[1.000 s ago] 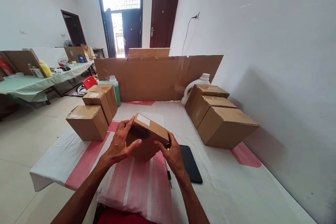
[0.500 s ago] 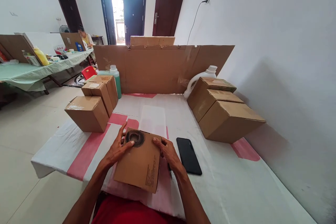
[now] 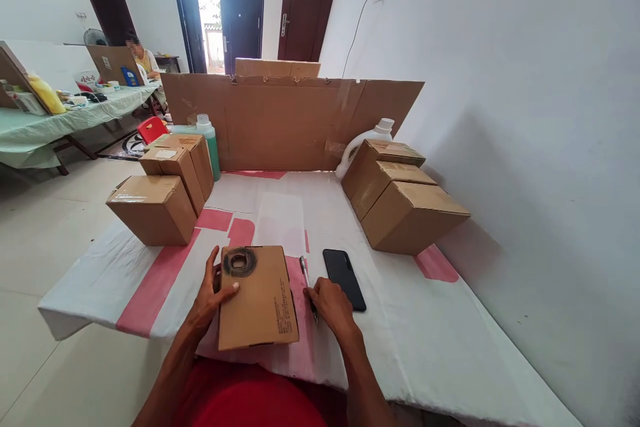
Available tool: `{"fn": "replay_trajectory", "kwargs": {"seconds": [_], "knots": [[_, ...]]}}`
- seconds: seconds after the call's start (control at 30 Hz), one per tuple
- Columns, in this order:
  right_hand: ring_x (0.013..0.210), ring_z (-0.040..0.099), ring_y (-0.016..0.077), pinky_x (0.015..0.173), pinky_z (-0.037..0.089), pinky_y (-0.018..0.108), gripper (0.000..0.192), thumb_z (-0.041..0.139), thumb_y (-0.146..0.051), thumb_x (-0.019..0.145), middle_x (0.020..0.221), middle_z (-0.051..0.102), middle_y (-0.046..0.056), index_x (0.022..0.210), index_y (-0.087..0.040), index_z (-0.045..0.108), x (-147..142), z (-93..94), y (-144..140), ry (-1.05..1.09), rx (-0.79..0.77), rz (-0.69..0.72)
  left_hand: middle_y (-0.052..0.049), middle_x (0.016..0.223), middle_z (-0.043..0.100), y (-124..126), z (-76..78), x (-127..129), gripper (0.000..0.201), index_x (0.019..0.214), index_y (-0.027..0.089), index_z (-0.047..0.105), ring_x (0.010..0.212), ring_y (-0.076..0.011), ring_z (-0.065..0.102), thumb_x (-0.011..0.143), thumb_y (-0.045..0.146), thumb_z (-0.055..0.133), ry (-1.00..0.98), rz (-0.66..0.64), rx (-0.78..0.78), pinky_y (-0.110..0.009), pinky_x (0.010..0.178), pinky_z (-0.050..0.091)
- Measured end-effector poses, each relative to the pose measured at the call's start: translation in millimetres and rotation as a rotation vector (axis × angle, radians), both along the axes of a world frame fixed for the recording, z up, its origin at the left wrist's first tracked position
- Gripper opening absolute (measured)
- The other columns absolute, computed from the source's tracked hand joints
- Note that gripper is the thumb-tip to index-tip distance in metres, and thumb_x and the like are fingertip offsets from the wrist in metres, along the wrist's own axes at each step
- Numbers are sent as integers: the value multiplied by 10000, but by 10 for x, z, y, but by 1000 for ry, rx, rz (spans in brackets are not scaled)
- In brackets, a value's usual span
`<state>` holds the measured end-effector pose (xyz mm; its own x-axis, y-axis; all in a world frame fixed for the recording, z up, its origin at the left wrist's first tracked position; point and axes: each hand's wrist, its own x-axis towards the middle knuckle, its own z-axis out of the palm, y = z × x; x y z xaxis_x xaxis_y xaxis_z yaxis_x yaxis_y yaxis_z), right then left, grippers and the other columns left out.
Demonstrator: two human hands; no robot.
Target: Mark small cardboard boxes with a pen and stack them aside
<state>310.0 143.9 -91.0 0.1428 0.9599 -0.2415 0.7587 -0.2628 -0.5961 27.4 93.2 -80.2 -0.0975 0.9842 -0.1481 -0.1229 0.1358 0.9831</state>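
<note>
A small cardboard box [image 3: 257, 307] lies in front of me, with a dark ring drawn around a hole near its upper left corner and printed text at its lower right. Holding its left side is my left hand [image 3: 206, 300], thumb on the top face and fingers along the edge. My right hand [image 3: 333, 303] is closed on a silver and black pen [image 3: 304, 270] just right of the box. The pen lies at or close to the tabletop; fingers partly cover its middle. A black phone [image 3: 345, 279] rests beside the right hand.
Cardboard boxes line the left [image 3: 153, 210] and right [image 3: 415, 217] of the cloth-covered table [image 3: 425, 347]. A green bottle [image 3: 213, 153], a white jug [image 3: 383, 128] and an upright cardboard panel [image 3: 280, 123] stand behind. A person [image 3: 145, 60] sits at the far left table.
My right hand has left the box's right edge and moved to the pen. The box has been lowered and turned slightly, with my left hand still on it. The view has shifted right.
</note>
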Motion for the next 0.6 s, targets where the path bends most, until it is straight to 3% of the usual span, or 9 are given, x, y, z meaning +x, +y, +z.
{"fn": "replay_trajectory", "kwargs": {"seconds": [0.13, 0.23, 0.3, 0.37, 0.43, 0.6], "knots": [[589, 667, 222, 557, 453, 292, 267, 587, -323, 835, 562, 613, 27, 606, -244, 475, 116, 83, 22, 185, 71, -22, -157, 1574, 419, -13, -65, 98, 1131, 1628, 315, 97, 1380, -351, 531, 761, 540, 787, -19, -19, 23, -492, 1081, 504], [574, 648, 191, 530, 497, 287, 304, 434, -511, 927, 637, 605, -2, 770, -255, 481, 204, 320, 7, 393, 199, -87, -154, 1591, 401, -14, -38, 152, 1091, 1624, 310, 135, 1415, -352, 495, 773, 536, 779, 6, -35, 98, -498, 1113, 479], [635, 669, 182, 574, 538, 296, 322, 502, -562, 906, 758, 645, 8, 840, -246, 516, 160, 510, -21, 705, 321, -102, -151, 1606, 387, -13, 13, 196, 1080, 1623, 307, 153, 1436, -354, 471, 772, 514, 785, 31, -39, 150, -514, 1142, 450], [689, 692, 182, 614, 561, 305, 294, 649, -521, 855, 862, 685, 23, 878, -235, 585, -8, 658, -71, 1046, 395, -67, -139, 1621, 376, -15, 79, 244, 1049, 1625, 310, 172, 1457, -348, 445, 786, 475, 781, 75, -39, 194, -532, 1180, 406], [744, 713, 192, 650, 576, 314, 238, 724, -452, 843, 924, 714, 33, 898, -235, 643, -271, 722, -149, 1219, 405, -1, -127, 1628, 372, -27, 142, 286, 1034, 1629, 318, 174, 1464, -342, 437, 797, 429, 778, 125, -43, 221, -539, 1197, 386], [876, 729, 228, 772, 604, 367, 170, 714, -412, 902, 1059, 744, 54, 952, -253, 681, -861, 631, -356, 1175, 438, 53, -107, 1635, 372, -97, 219, 320, 1005, 1632, 324, 172, 1470, -329, 437, 815, 375, 756, 137, -62, 258, -515, 1197, 402]]}}
